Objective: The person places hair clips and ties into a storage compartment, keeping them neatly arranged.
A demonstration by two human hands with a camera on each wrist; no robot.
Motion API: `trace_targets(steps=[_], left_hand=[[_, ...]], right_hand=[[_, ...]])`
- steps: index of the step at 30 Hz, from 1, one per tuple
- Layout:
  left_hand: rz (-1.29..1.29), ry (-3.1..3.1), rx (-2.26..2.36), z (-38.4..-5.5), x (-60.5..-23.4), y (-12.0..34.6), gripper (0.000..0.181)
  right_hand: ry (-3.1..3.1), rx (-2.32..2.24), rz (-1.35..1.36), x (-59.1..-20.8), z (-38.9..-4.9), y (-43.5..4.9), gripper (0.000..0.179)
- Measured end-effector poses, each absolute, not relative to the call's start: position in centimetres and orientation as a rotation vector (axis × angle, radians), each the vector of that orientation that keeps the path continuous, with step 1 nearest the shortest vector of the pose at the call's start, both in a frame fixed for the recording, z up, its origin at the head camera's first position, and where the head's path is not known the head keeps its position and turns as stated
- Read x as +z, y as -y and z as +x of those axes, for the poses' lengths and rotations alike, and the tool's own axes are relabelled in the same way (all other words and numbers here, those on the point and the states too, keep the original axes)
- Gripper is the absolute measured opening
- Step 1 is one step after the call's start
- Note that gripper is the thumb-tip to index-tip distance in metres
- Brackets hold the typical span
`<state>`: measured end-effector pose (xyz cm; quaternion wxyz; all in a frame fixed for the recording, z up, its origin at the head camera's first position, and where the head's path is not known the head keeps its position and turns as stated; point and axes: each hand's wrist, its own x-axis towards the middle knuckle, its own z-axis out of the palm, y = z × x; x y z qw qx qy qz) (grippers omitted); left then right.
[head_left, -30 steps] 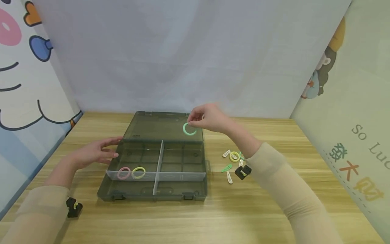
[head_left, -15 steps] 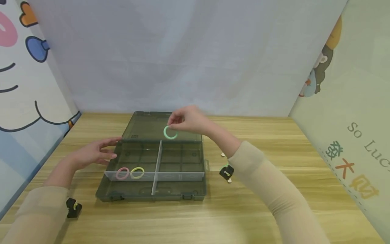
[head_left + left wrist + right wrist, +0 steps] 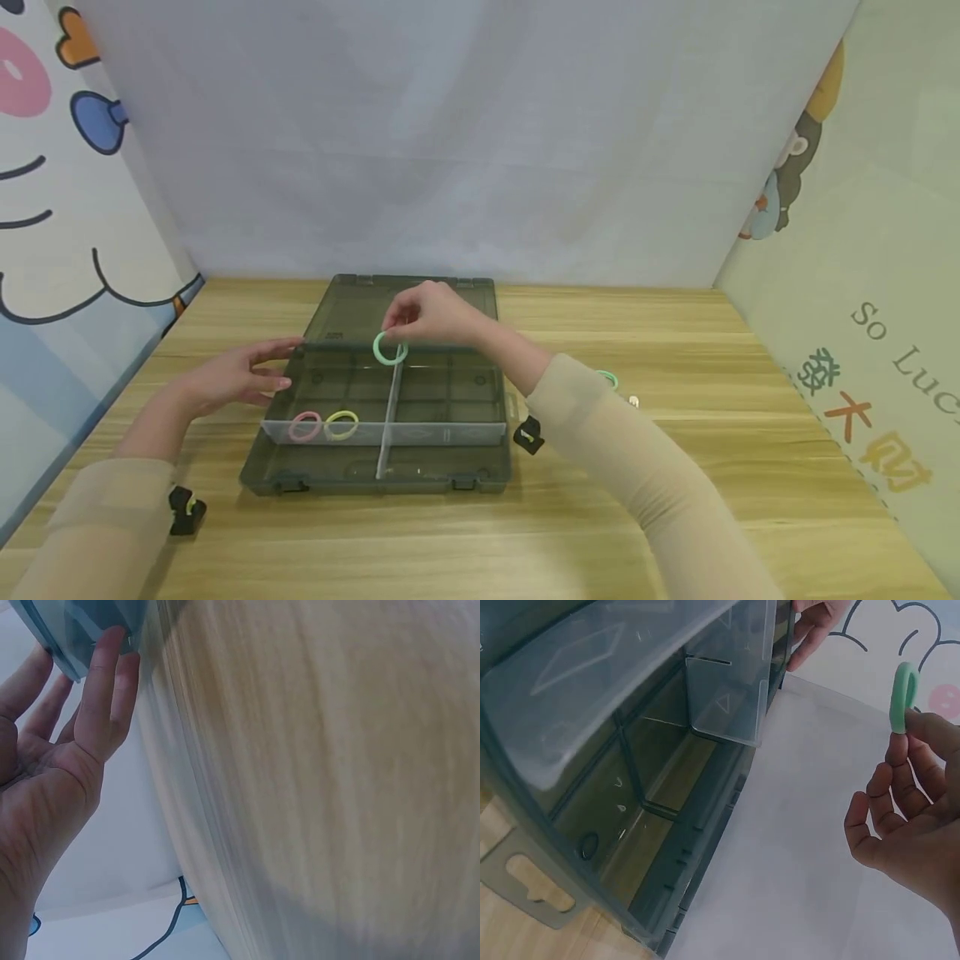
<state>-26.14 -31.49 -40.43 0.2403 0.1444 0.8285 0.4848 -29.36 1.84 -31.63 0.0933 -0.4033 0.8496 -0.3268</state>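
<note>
A pale green hair tie (image 3: 390,348) hangs from my right hand (image 3: 431,312), pinched between thumb and fingertips above the back compartments of the storage box (image 3: 375,487). In the right wrist view, the green hair tie (image 3: 904,697) stands clear of the box. My left hand (image 3: 228,379) rests with extended fingers against the box's left side, also seen in the left wrist view, where its fingers (image 3: 96,705) touch the box wall. A pink hair tie (image 3: 292,430) and a yellow hair tie (image 3: 330,432) lie side by side in the back left compartment.
The box's lid (image 3: 360,308) lies folded back behind it. White dividers (image 3: 450,432) split the box. To the right, another green hair tie (image 3: 609,377) and a white hair clip (image 3: 633,402) show partly behind my right sleeve. A white curtain (image 3: 450,167) hangs behind the table.
My right hand has moved left and slightly lower with the green hair tie, from over the lid to near the middle divider. The left hand stays at the box's side.
</note>
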Motion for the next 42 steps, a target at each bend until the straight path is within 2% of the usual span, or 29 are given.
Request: trace_targets(steps=[23, 42], left_hand=[[0.403, -2.24, 1.336, -26.0, -40.2, 31.4, 0.077], [0.356, -2.262, 1.325, -26.2, -40.4, 31.3, 0.075]], right_hand=[[-2.368, -0.797, -1.311, -36.4, -29.7, 2.0, 0.007], [-2.262, -0.49, -1.4, -38.1, -30.0, 3.9, 0.006]])
